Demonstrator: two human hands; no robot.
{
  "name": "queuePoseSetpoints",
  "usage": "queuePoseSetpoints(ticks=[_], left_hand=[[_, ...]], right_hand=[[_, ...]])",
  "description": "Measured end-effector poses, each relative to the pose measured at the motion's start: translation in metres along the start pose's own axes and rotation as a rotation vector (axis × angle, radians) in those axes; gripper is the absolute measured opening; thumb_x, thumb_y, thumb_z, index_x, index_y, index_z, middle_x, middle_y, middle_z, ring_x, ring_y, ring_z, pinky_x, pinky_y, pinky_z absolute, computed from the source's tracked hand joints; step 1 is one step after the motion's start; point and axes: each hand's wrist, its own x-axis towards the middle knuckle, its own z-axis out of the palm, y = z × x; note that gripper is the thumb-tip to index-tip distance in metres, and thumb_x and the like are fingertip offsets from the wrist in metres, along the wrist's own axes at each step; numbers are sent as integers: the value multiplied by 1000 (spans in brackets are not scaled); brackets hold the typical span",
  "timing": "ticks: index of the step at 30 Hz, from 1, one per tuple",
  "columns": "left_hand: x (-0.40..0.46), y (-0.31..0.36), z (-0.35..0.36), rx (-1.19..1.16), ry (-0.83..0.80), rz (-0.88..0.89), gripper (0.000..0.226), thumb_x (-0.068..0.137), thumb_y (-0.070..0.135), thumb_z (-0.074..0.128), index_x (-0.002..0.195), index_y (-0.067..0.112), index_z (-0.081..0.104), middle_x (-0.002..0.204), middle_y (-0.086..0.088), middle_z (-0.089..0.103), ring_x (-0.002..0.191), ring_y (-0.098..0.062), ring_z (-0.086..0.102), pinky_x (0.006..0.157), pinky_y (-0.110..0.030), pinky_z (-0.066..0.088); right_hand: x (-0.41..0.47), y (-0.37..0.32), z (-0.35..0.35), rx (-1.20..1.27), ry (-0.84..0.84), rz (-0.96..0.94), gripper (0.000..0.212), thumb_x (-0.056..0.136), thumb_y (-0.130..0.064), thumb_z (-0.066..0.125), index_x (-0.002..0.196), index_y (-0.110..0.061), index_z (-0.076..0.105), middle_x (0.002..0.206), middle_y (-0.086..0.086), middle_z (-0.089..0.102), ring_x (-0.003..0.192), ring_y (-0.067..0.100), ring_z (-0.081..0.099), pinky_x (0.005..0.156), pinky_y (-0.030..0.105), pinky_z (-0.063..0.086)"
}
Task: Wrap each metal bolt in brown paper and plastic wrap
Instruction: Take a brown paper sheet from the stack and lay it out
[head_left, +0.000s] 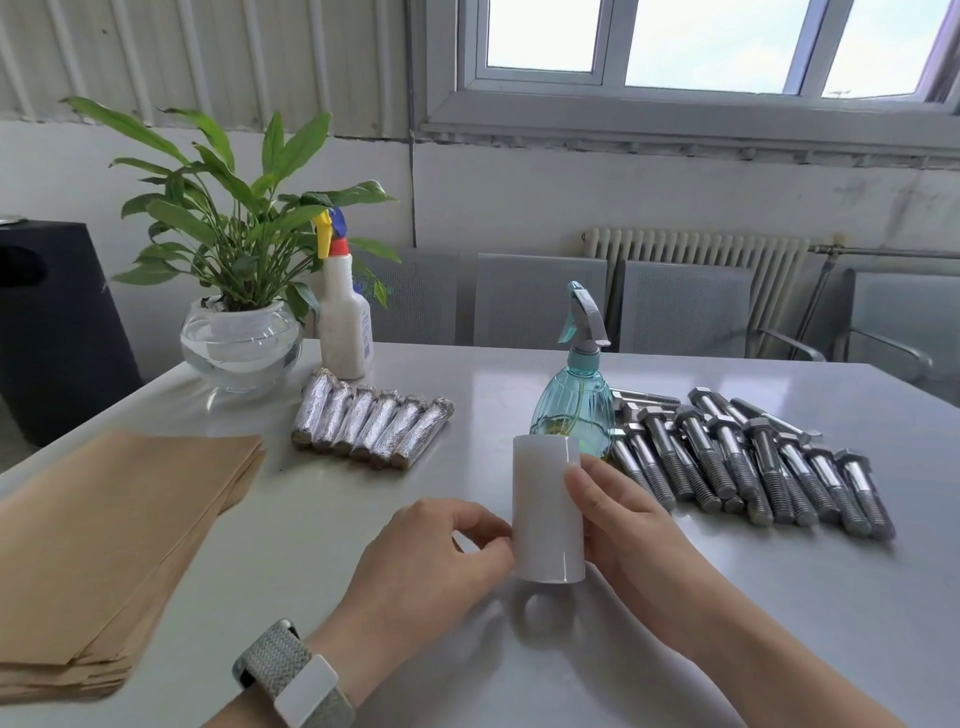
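At table centre, my right hand (618, 525) wraps the upright plastic wrap roll (546, 509); my left hand (431, 566) pinches at its edge. Film looks light, clingy, tear-prone. Bare bolts (753, 462) at two o'clock look heavy, slick: grasp mid-shank. Brown paper (119, 525) at nine.

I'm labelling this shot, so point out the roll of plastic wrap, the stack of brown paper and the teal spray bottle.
roll of plastic wrap (545, 509), head view, middle of its side.
stack of brown paper (114, 530), head view, top sheet.
teal spray bottle (574, 405), head view, its ribbed body.
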Motion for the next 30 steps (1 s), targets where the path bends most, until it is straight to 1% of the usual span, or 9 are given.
queuePoseSetpoints(ticks=[4,7,11,14,17,19,23,26,30], left_hand=[[0,0,0,14,-2,6,23,67,49,54,79,40,73,66,27,65,58,-2,63,65,-28,53],[0,-2,-1,28,15,-7,19,68,46,57,76,38,72,57,25,62,51,-1,57,59,-26,48],[1,-3,-1,25,10,-14,14,66,45,60,73,39,70,59,23,64,55,-3,61,59,-26,50],[0,-3,-1,105,23,5,4,74,43,65,75,42,69,63,28,63,55,3,59,59,-22,44],[0,-2,-2,140,23,20,6,78,46,63,81,47,69,68,36,61,60,7,59,59,-20,40],[-1,-1,-3,145,-5,28,9,78,47,62,83,47,69,64,38,59,59,8,58,59,-20,39],[1,-3,-3,140,-1,34,6,77,42,65,77,42,71,60,34,59,56,7,57,61,-23,44],[1,-4,-3,115,14,33,5,75,40,66,74,40,70,57,32,60,53,5,57,63,-25,49],[2,-3,-4,74,19,44,10,70,43,61,73,39,69,67,28,64,57,0,62,68,-31,54]], right_hand=[[-1,0,0,-104,-15,-39,29,94,-34,55,120,-27,65,116,7,69,104,20,66,85,30,54],[-1,1,1,-151,-25,-52,34,91,-41,58,122,-27,63,115,7,69,106,19,65,88,32,53],[0,2,1,-157,-30,-54,39,87,-45,59,123,-29,63,116,6,68,106,19,65,90,36,52],[1,2,0,-126,-24,-51,32,93,-38,58,123,-27,63,116,7,69,104,20,65,90,37,51],[1,1,0,-73,-24,-43,35,92,-34,53,123,-22,63,113,8,70,100,20,65,87,36,50],[1,0,0,-62,-26,-43,36,92,-33,53,124,-20,63,112,8,70,99,20,65,85,34,52],[-1,-1,2,-88,-47,-49,31,94,-34,58,122,-22,65,112,5,70,99,16,66,79,27,54],[-1,-3,3,-81,-57,-59,38,88,-39,59,122,-23,65,112,5,70,99,16,67,78,27,54],[0,-1,2,-49,-53,-59,33,91,-37,59,120,-23,66,110,6,71,98,16,66,79,28,55]])
